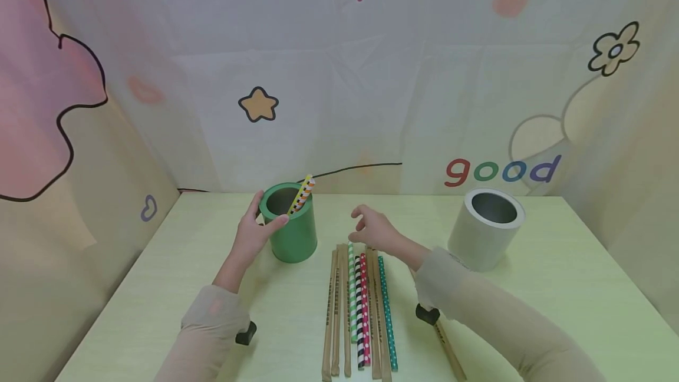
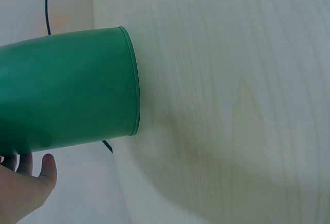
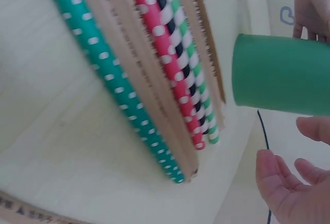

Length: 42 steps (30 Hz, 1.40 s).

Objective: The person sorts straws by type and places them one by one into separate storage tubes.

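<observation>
Nearest the person, a row of straws (image 1: 358, 311) lies flat on the table (image 1: 557, 311), side by side and touching, their long axes running from the near edge away toward the back wall: plain brown ones on the outside and in the middle, with green-striped, black-striped, red dotted and teal dotted ones between. One more brown straw (image 1: 451, 352) lies apart to the right, angled under the right sleeve. The right hand (image 1: 373, 230) hovers just over the far tips of the row, fingers loosely curled and spread, holding nothing. To its left the left hand (image 1: 254, 231) rests against the side of the green cup (image 1: 292, 234), thumb at the rim and fingers curved round its wall. Striped straws (image 1: 302, 194) stand in the cup, tilted up and to the right. Farther right stands a white cup (image 1: 485, 234), upright. The pale green table is backed by cartoon-printed walls.
</observation>
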Motion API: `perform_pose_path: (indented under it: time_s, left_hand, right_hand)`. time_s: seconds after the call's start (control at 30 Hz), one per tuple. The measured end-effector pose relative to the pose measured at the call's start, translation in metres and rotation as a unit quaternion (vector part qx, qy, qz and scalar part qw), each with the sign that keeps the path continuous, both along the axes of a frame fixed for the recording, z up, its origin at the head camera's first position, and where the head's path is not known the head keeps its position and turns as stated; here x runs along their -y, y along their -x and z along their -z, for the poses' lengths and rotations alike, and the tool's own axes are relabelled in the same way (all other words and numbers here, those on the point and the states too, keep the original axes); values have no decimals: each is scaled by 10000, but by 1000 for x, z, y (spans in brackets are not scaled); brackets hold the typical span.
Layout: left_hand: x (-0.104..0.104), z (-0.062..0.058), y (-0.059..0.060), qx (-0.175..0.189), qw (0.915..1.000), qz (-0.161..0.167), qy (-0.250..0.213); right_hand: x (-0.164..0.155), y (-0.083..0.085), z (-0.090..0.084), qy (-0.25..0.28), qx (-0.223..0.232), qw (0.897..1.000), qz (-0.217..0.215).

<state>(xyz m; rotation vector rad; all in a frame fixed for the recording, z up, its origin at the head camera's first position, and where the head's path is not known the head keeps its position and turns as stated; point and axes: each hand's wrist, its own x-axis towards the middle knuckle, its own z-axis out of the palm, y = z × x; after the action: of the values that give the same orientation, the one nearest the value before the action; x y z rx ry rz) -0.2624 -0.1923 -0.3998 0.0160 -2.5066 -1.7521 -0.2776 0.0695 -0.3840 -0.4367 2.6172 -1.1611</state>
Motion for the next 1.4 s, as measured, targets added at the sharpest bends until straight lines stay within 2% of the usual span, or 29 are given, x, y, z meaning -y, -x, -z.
perform_pose_path:
  time_s: [0.13, 0.27, 0.37, 0.5, 0.57, 1.0, 1.4]
  left_hand:
    - [1, 4, 2, -27, 10000, -30, 25]
    - [-4, -9, -6, 69, 10000, -19, -58]
    - [-5, -12, -7, 98, 9999, 8, -103]
    - [-1, 0, 0, -8, 10000, -1, -45]
    - [0, 3, 1, -41, 10000, -6, 2]
    - [1, 3, 0, -30, 10000, 46, 25]
    - [0, 2, 2, 31, 10000, 51, -33]
  right_hand:
    - [-11, -4, 10, -149, 334, 9993, -26]
    - [-19, -10, 20, -378, 446, 9983, -55]
    - [-24, -15, 27, -525, 484, 9974, -36]
    - [-30, -22, 33, -763, 464, 9960, -21]
    - [-33, -25, 37, -841, 476, 9953, -27]
    - [-46, -39, 51, -907, 703, 9933, 114]
    - [-48, -51, 59, -1012, 579, 9924, 387]
